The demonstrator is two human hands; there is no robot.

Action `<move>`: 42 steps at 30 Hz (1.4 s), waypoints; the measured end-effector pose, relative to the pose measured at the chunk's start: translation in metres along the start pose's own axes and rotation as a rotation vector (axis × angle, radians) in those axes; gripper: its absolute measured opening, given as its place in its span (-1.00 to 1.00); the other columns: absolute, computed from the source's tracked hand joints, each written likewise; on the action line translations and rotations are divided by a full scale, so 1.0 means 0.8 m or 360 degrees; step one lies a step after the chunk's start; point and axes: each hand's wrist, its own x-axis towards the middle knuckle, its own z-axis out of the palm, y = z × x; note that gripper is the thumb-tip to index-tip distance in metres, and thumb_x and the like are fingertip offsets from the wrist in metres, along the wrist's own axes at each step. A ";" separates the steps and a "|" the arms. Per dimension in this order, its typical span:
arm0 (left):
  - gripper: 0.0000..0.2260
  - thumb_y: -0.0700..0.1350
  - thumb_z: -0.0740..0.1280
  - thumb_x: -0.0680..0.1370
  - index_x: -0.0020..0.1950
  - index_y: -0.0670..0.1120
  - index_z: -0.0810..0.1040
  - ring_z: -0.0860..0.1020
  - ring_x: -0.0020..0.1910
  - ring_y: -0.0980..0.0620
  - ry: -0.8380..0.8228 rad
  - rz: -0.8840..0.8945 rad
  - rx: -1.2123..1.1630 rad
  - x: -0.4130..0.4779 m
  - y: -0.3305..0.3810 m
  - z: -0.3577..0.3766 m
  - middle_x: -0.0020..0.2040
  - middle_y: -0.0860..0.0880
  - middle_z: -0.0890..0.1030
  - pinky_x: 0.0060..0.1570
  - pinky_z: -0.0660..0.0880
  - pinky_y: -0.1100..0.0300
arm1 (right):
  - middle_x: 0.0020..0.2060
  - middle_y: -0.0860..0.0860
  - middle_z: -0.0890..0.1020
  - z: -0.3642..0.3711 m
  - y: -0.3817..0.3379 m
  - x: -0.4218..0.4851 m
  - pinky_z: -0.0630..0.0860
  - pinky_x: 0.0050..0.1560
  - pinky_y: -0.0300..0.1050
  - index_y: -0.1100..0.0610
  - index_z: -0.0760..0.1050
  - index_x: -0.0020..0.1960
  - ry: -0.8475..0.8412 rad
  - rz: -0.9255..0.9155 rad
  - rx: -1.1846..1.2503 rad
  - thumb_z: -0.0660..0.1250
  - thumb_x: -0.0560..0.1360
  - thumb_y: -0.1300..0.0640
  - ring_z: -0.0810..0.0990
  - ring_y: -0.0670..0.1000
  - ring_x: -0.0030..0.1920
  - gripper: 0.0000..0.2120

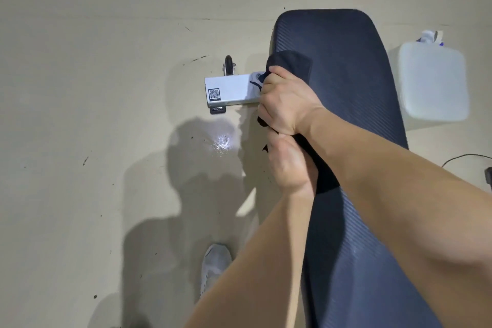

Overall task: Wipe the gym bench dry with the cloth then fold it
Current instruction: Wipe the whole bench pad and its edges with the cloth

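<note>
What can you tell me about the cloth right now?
The cloth is dark, nearly black, soft fabric, bunched into a twisted roll. Both hands grip it at the bench's left edge: the right hand on the farther part, the left hand nearer. Its far end bulges free above the pad.

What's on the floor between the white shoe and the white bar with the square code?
In the head view, only bare floor between shoe and bar, with a shiny wet patch and shadows.

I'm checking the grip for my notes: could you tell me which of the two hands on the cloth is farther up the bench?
The right hand, whose arm crosses over the pad; it grips the dark cloth beyond the left hand.
</note>
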 end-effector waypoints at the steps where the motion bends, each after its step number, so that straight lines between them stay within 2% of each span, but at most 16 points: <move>1: -0.60 0.00 0.00 0.71 0.23 -0.22 0.51 0.63 -0.01 -0.19 -0.0158 -0.0002 -0.0027 -0.020 -0.012 -0.003 0.01 -0.20 0.65 -0.09 0.42 0.10 | -0.38 0.09 0.59 0.000 -0.010 -0.016 0.24 0.48 0.09 0.24 0.64 -0.31 -0.0007 0.0010 -0.0012 0.06 0.48 0.07 0.51 0.17 -0.13 -0.55; 2: -0.34 0.17 -0.25 0.60 0.32 -0.20 0.43 0.59 0.09 -0.22 -0.0340 -0.0047 -0.0061 -0.042 -0.028 -0.002 0.12 -0.20 0.61 -0.01 0.42 0.01 | -0.32 0.08 0.62 0.001 -0.020 -0.033 0.21 0.50 0.09 0.24 0.66 -0.27 -0.0047 0.0012 -0.0018 0.06 0.49 0.06 0.54 0.18 -0.05 -0.54; 4: -0.13 0.28 -0.41 0.41 0.38 -0.17 0.36 0.58 0.13 -0.19 -0.0432 0.0007 0.0038 -0.088 -0.072 0.001 0.21 -0.15 0.58 0.00 0.45 -0.04 | -0.21 0.07 0.66 0.000 -0.049 -0.073 0.14 0.53 0.08 0.24 0.68 -0.20 -0.0146 0.0032 -0.0034 0.05 0.52 0.04 0.54 0.18 0.08 -0.52; 7: -0.28 0.23 -0.33 0.58 0.37 -0.16 0.39 0.65 0.01 -0.08 -0.0370 0.0090 0.0245 -0.149 -0.122 -0.007 0.15 -0.07 0.59 -0.15 0.56 0.06 | -0.16 0.08 0.67 0.001 -0.096 -0.133 0.11 0.54 0.07 0.23 0.69 -0.18 -0.0230 0.0066 -0.0043 0.05 0.54 0.03 0.53 0.18 0.16 -0.52; 9: -0.59 0.02 -0.04 0.69 0.42 -0.15 0.33 0.60 0.10 -0.04 -0.0500 0.0177 0.0324 -0.187 -0.156 -0.021 0.24 -0.07 0.52 -0.05 0.58 0.08 | -0.16 0.08 0.67 0.003 -0.130 -0.176 0.10 0.55 0.08 0.23 0.69 -0.19 -0.0224 0.0087 -0.0022 0.07 0.54 0.04 0.53 0.18 0.17 -0.53; 11: -0.59 -0.19 0.19 0.63 0.48 -0.13 0.23 0.52 0.19 -0.06 -0.0710 0.0194 0.0172 -0.229 -0.188 -0.039 0.33 -0.10 0.45 0.09 0.54 0.03 | -0.18 0.08 0.67 0.006 -0.160 -0.217 0.09 0.55 0.07 0.24 0.69 -0.20 -0.0216 0.0134 -0.0027 0.09 0.53 0.05 0.54 0.19 0.17 -0.55; 15: -0.78 -0.23 0.39 0.50 0.12 -0.12 0.48 0.64 -0.11 0.01 -0.0782 0.0085 -0.0023 -0.304 -0.259 -0.066 -0.07 -0.04 0.63 -0.12 0.58 0.20 | -0.22 0.09 0.64 0.009 -0.233 -0.310 0.09 0.56 0.08 0.25 0.68 -0.23 -0.0206 0.0175 0.0042 0.15 0.50 0.09 0.55 0.20 0.17 -0.62; 17: -0.83 -0.24 0.35 0.54 0.13 -0.18 0.57 0.66 0.07 -0.04 -0.0643 0.0221 0.0150 -0.342 -0.295 -0.073 0.02 -0.08 0.69 0.12 0.57 0.15 | -0.22 0.10 0.65 0.009 -0.263 -0.352 0.08 0.56 0.07 0.24 0.67 -0.24 -0.0245 0.0165 0.0076 0.18 0.50 0.09 0.56 0.21 0.17 -0.64; 20: -0.63 -0.12 0.13 0.63 0.38 -0.18 0.50 0.41 0.44 -0.01 -0.0727 0.0424 0.0395 -0.393 -0.329 -0.105 0.31 -0.08 0.60 0.39 0.40 0.11 | -0.24 0.09 0.65 0.009 -0.299 -0.403 0.03 0.57 0.04 0.22 0.69 -0.25 -0.0248 0.0167 0.0108 0.20 0.52 0.08 0.56 0.20 0.15 -0.64; 25: -0.52 -0.07 0.04 0.60 0.44 -0.24 0.43 0.23 0.54 -0.02 -0.0691 0.0429 0.0592 -0.437 -0.352 -0.125 0.49 -0.14 0.34 0.47 0.13 0.14 | -0.27 0.10 0.64 0.017 -0.330 -0.445 0.06 0.57 0.06 0.23 0.68 -0.26 -0.0255 0.0134 0.0075 0.19 0.53 0.06 0.57 0.20 0.12 -0.61; 28: -0.42 -0.02 0.01 0.59 0.56 -0.28 0.20 -0.24 0.58 0.07 -0.0478 0.0343 0.0598 -0.425 -0.337 -0.113 0.56 -0.19 0.17 0.49 -0.05 0.15 | -0.28 0.09 0.65 0.016 -0.309 -0.430 0.06 0.57 0.05 0.20 0.66 -0.26 -0.0302 -0.0009 -0.0006 0.11 0.55 0.03 0.58 0.17 0.07 -0.56; 30: -0.37 0.00 -0.02 0.60 0.60 -0.27 -0.02 -0.34 0.55 0.08 -0.0415 0.0375 0.0611 -0.403 -0.323 -0.096 0.55 -0.22 0.21 0.49 -0.13 0.15 | -0.35 0.05 0.61 0.015 -0.289 -0.406 0.11 0.55 0.05 0.16 0.64 -0.30 -0.0284 -0.0090 -0.0051 0.08 0.55 0.02 0.57 0.13 -0.05 -0.54; 32: -0.37 0.01 -0.09 0.60 0.56 -0.21 -0.27 -0.21 0.57 0.05 -0.0397 0.0385 0.0640 -0.368 -0.304 -0.082 0.52 -0.22 0.32 0.47 -0.23 0.17 | -0.38 0.03 0.59 0.016 -0.265 -0.375 0.16 0.53 0.06 0.15 0.63 -0.32 -0.0245 -0.0149 -0.0066 0.10 0.53 0.03 0.55 0.12 -0.12 -0.57; 36: -0.34 0.03 -0.28 0.55 0.60 -0.24 0.06 0.03 0.61 -0.03 -0.0817 0.0242 0.0521 -0.291 -0.240 -0.073 0.59 -0.17 0.20 0.48 -0.30 0.21 | -0.35 0.04 0.60 0.016 -0.211 -0.304 0.21 0.52 0.10 0.16 0.65 -0.31 -0.0249 -0.0179 -0.0114 0.08 0.49 0.02 0.55 0.14 -0.11 -0.56; 39: -0.19 -0.03 -0.43 0.40 0.59 -0.24 0.08 0.09 0.60 -0.04 -0.0800 0.0263 0.0506 -0.225 -0.189 -0.065 0.59 -0.18 0.19 0.53 -0.15 0.13 | -0.37 0.02 0.62 0.012 -0.169 -0.242 0.18 0.53 0.09 0.12 0.66 -0.33 -0.0206 -0.0198 -0.0190 0.08 0.48 0.01 0.55 0.12 -0.14 -0.56; 42: -0.38 -0.18 -0.30 0.54 0.56 -0.28 0.14 0.22 0.55 -0.09 -0.0779 0.0187 0.0434 -0.158 -0.142 -0.048 0.54 -0.23 0.29 0.54 0.01 0.09 | -0.37 -0.02 0.64 0.007 -0.126 -0.174 0.00 0.58 0.07 0.06 0.66 -0.32 -0.0310 -0.0222 -0.0251 0.06 0.52 0.01 0.55 0.08 -0.13 -0.55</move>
